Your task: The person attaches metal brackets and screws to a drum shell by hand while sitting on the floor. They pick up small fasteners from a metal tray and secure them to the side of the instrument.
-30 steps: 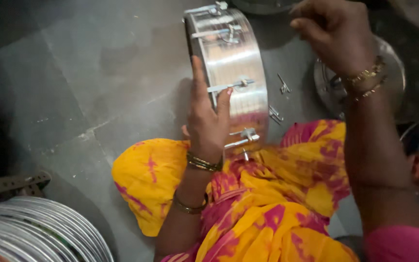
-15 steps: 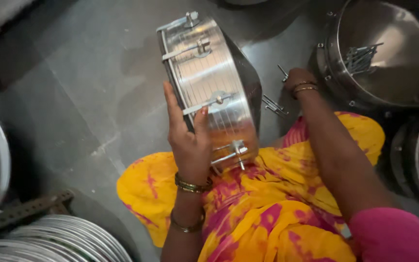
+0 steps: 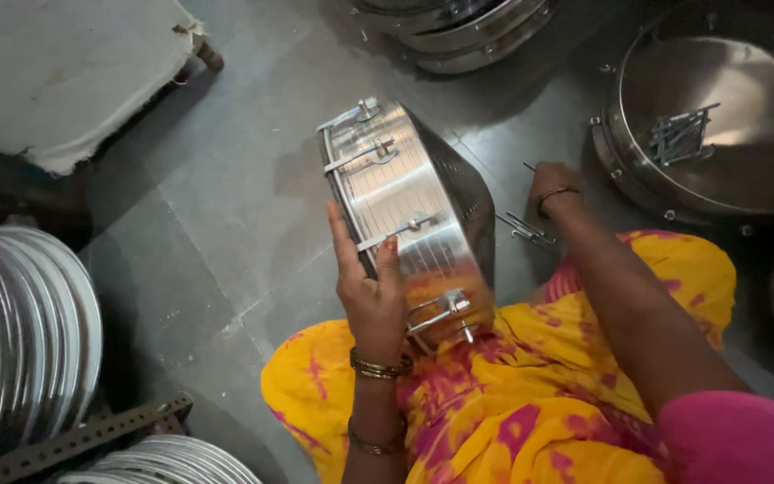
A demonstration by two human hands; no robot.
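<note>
Nearest the camera I see my lap, draped in yellow cloth with pink blotches [image 3: 530, 403], and a pink sleeve [image 3: 736, 439] on my right arm. My left hand [image 3: 371, 291] rises from the lap with bangles at the wrist; its grip is closed loosely on the rim of a shiny metal drum shell [image 3: 409, 215], fingers flat along the outer wall and thumb at the edge. The shell stands tilted on its side, its lower edge resting against my knee and its metal tension lugs facing the camera. My right hand [image 3: 553, 188] reaches past the shell down to the grey stone floor [image 3: 199, 206], fingertips beside a few loose metal rods [image 3: 526, 229]; I cannot tell whether that grip has closed on one. At lower left lie stacked metal hoops [image 3: 29, 332] and a perforated steel angle bar [image 3: 82, 439]. Farther out on the right sits a large steel pan [image 3: 736, 170] holding a bundle of rods [image 3: 681, 134]. At upper left stands a low stool with a worn white cushion [image 3: 64, 72]; more stacked shells [image 3: 459, 31] line the top edge.
</note>
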